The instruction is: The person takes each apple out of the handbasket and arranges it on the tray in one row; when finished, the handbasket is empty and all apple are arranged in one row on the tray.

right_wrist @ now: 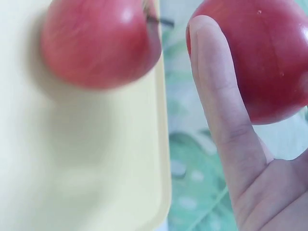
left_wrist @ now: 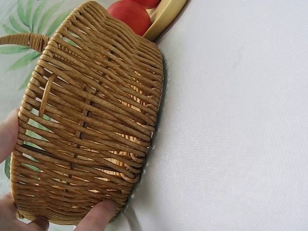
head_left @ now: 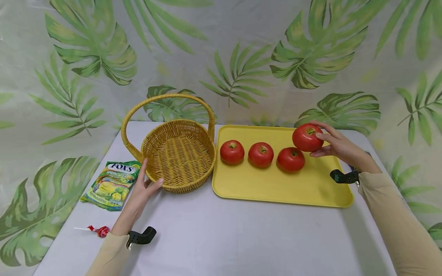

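My right hand grips a red apple above the right part of a yellow tray. Its fingers lie along the apple's side, and in the right wrist view one finger stretches across the held apple. Three more red apples stand in a row on the tray; the nearest apple is just below the held one. At the left, my left hand holds the near-left edge of a round wicker basket with a tall arched handle. Nothing lies in the basket.
Left of the basket lies a green Fox's candy bag. A red-wrapped lollipop rests near my left forearm. The basket stands close against the tray's left edge. Behind the white table hangs a leaf-print cloth.
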A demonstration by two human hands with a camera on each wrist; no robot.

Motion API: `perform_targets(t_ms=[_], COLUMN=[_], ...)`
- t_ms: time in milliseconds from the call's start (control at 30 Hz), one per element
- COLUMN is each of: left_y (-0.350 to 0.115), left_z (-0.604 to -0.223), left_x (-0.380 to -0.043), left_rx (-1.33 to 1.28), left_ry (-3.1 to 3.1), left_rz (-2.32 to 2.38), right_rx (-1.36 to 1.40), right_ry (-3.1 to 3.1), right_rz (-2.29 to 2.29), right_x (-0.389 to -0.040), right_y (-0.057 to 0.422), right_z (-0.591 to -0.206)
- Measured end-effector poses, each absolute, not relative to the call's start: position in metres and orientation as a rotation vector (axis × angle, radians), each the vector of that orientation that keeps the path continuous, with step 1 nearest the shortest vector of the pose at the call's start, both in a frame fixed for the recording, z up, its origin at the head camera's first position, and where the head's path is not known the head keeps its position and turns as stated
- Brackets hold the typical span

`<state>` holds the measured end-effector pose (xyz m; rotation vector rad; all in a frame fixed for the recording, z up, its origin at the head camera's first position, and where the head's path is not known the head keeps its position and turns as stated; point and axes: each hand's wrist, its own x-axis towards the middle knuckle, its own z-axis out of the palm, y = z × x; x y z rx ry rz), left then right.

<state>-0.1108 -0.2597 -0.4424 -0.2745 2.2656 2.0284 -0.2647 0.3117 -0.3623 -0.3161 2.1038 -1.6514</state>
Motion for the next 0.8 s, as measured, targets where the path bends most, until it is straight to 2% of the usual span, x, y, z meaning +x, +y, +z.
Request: perform_targets(t_ms=[367, 800], left_y=[-0.260, -0.259], left_z=[-0.442, -0.441], left_x=[-0.109, -0.114], left_rx=[-0.277, -0.291], left_ry=[2.271, 2.243], left_rz=[2.026, 2.025], right_rx=[-0.187, -0.059], right_ry=[2.153, 2.037], right_rz=[-1.625, -1.707], right_x=[-0.247, -0.224], right_y=[0.361, 0.366], right_z=[-0.398, -0.424])
